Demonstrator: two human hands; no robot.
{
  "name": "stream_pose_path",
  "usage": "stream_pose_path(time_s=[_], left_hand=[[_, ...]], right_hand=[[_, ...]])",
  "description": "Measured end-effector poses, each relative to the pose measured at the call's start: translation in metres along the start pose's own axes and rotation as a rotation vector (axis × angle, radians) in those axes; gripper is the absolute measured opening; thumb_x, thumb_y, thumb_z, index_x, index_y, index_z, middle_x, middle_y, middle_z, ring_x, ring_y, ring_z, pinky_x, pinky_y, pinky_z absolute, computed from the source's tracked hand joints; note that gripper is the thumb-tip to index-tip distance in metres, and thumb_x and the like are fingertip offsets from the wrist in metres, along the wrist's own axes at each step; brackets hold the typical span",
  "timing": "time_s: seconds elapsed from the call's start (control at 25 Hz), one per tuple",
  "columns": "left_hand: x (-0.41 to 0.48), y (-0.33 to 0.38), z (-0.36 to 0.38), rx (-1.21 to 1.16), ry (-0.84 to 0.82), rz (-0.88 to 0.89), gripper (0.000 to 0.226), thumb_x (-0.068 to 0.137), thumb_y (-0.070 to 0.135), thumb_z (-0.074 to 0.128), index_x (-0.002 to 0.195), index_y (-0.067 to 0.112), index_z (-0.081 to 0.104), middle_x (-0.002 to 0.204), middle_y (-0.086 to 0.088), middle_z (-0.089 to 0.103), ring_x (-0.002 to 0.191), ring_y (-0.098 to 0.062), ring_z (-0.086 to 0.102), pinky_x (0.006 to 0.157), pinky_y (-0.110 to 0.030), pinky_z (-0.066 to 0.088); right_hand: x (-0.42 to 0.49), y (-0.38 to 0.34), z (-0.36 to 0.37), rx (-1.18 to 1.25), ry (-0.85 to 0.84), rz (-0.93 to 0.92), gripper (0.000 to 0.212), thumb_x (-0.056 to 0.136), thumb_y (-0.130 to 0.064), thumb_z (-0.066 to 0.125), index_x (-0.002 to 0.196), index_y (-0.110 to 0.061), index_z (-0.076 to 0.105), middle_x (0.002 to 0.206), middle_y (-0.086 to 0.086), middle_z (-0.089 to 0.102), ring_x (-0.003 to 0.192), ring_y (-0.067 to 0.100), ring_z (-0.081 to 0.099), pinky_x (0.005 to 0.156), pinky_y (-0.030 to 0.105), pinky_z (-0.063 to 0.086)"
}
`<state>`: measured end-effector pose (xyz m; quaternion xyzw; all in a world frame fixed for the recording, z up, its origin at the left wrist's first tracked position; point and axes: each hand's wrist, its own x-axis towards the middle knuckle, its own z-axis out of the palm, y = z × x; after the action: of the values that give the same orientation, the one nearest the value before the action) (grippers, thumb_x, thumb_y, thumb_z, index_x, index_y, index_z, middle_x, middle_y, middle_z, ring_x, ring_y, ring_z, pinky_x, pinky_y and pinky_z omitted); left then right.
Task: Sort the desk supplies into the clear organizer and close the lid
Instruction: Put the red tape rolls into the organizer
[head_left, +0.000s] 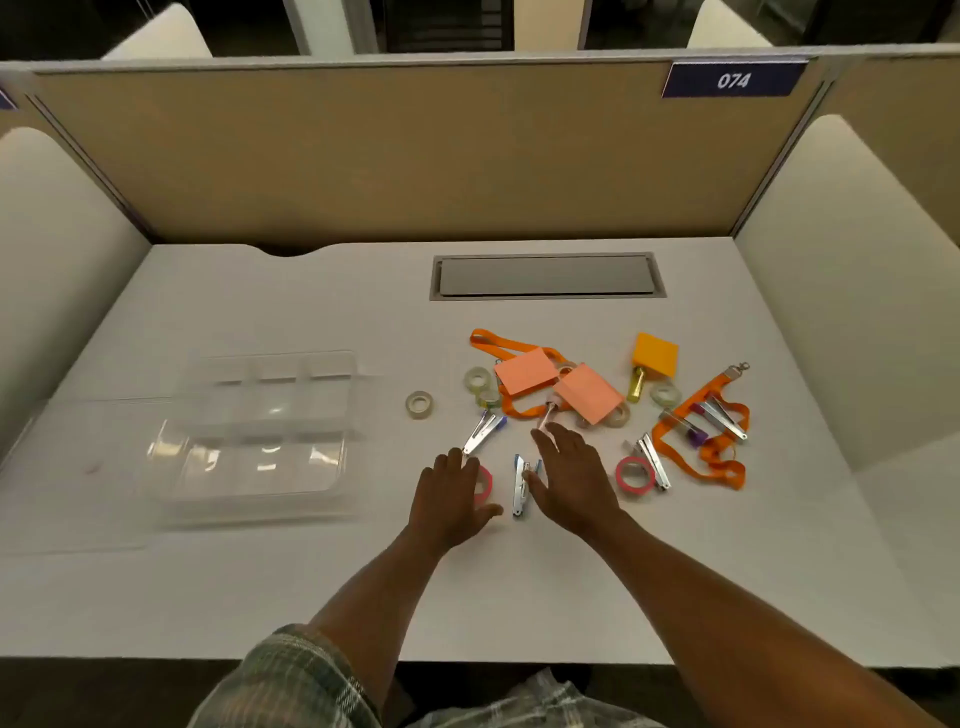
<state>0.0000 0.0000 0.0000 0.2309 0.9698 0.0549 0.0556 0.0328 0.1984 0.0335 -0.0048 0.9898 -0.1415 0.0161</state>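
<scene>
Two hands spread flat and relaxed over a white desk (234, 587), grasping nothing. The left hand (451, 493) partly covers a pink tape ring (487, 482). A blue stapler (519, 491) lies between the hands, just beside the right hand (574, 480). The organizer (260, 431) sits well to the left, lid open.

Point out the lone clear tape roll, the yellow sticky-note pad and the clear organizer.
lone clear tape roll (419, 414): head view, near side of its ring.
yellow sticky-note pad (655, 354): head view, middle of its top sheet.
clear organizer (249, 500): head view, its near wall.
</scene>
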Motion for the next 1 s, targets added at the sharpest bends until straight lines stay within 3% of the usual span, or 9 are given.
stream_pose_path(time_s=[0.2, 0.4, 0.52, 0.68, 0.8, 0.92, 1.0], left_hand=[[0.000, -0.002, 0.008, 0.019, -0.039, -0.045, 0.061, 0.085, 0.038, 0.064, 0.138, 0.015, 0.045, 0.126, -0.010, 0.054, 0.100, -0.026, 0.056, 0.076, -0.033, 0.046], [0.003, -0.007, 0.017, -0.018, 0.010, -0.063, 0.063, 0.076, 0.044, 0.070, 0.128, 0.011, 0.056, 0.108, -0.011, 0.060, 0.083, -0.026, 0.060, 0.061, -0.032, 0.046], [0.002, -0.011, 0.014, -0.289, 0.073, -0.163, 0.057, 0.075, 0.043, 0.071, 0.120, 0.011, 0.056, 0.105, -0.006, 0.060, 0.086, -0.022, 0.059, 0.065, -0.028, 0.050], [-0.001, -0.023, -0.001, -0.843, 0.166, -0.497, 0.038, 0.085, 0.035, 0.069, 0.112, 0.012, 0.058, 0.103, 0.001, 0.062, 0.091, -0.015, 0.059, 0.073, -0.023, 0.044], [-0.010, -0.035, -0.012, -1.112, 0.132, -0.680, 0.031, 0.093, 0.042, 0.057, 0.107, 0.015, 0.057, 0.096, -0.003, 0.067, 0.089, -0.020, 0.063, 0.070, -0.029, 0.045], [-0.020, -0.045, -0.019, -1.222, 0.061, -0.715, 0.023, 0.096, 0.037, 0.052, 0.102, 0.015, 0.056, 0.092, -0.004, 0.065, 0.083, -0.021, 0.060, 0.067, -0.032, 0.045], [-0.025, -0.051, -0.021, -1.256, 0.042, -0.731, 0.018, 0.096, 0.034, 0.052, 0.099, 0.016, 0.056, 0.092, -0.006, 0.065, 0.078, -0.020, 0.057, 0.064, -0.030, 0.042]], right_hand=[[0.002, -0.009, 0.012, 0.027, -0.037, -0.008, 0.059, 0.095, -0.043, 0.055, 0.144, -0.013, 0.046, 0.151, 0.014, 0.044, 0.140, 0.031, 0.042, 0.113, 0.046, 0.034], [0.004, -0.015, 0.022, 0.042, -0.046, 0.006, 0.058, 0.092, -0.043, 0.058, 0.141, -0.013, 0.049, 0.147, 0.014, 0.049, 0.136, 0.032, 0.047, 0.109, 0.047, 0.040], [0.006, -0.020, 0.029, 0.086, 0.022, 0.015, 0.052, 0.090, -0.039, 0.061, 0.134, -0.013, 0.056, 0.137, 0.012, 0.058, 0.126, 0.030, 0.054, 0.103, 0.044, 0.046], [0.010, -0.038, 0.032, 0.114, 0.084, 0.001, 0.045, 0.089, -0.035, 0.060, 0.129, -0.013, 0.060, 0.125, 0.009, 0.063, 0.113, 0.027, 0.059, 0.093, 0.040, 0.052], [0.010, -0.059, 0.038, 0.120, -0.011, -0.073, 0.052, 0.088, -0.038, 0.063, 0.135, -0.016, 0.055, 0.133, 0.007, 0.058, 0.119, 0.026, 0.056, 0.096, 0.039, 0.050], [0.009, -0.080, 0.050, 0.110, -0.208, -0.161, 0.066, 0.088, -0.040, 0.066, 0.147, -0.023, 0.041, 0.152, 0.009, 0.042, 0.135, 0.028, 0.044, 0.107, 0.041, 0.042], [0.010, -0.089, 0.058, 0.050, -0.310, -0.195, 0.070, 0.089, -0.039, 0.067, 0.150, -0.026, 0.034, 0.157, 0.009, 0.035, 0.137, 0.030, 0.041, 0.107, 0.042, 0.040]])
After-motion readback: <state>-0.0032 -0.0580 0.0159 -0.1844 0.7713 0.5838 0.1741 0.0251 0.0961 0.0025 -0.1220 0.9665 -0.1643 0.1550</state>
